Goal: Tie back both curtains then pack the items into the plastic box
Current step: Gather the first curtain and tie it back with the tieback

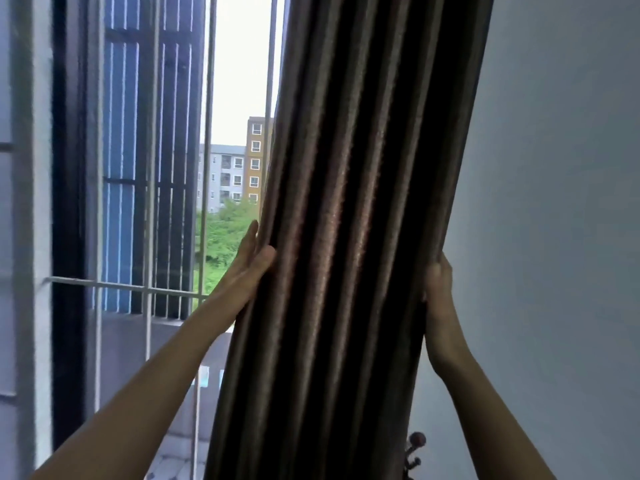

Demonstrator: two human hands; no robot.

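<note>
A dark brown pleated curtain hangs gathered into a thick bundle in the middle of the view, leaning to the right at the top. My left hand lies against the bundle's left edge, its fingers straight behind the cloth and its thumb on the front fold. At the right edge my right hand grips the bundle, with the fingers curled round behind it and out of sight. No tie-back and no plastic box are in view.
A window with white metal bars fills the left side, with buildings and green trees outside. A plain pale wall stands to the right. A dark hook-like fitting shows on the wall beside the curtain's lower right edge.
</note>
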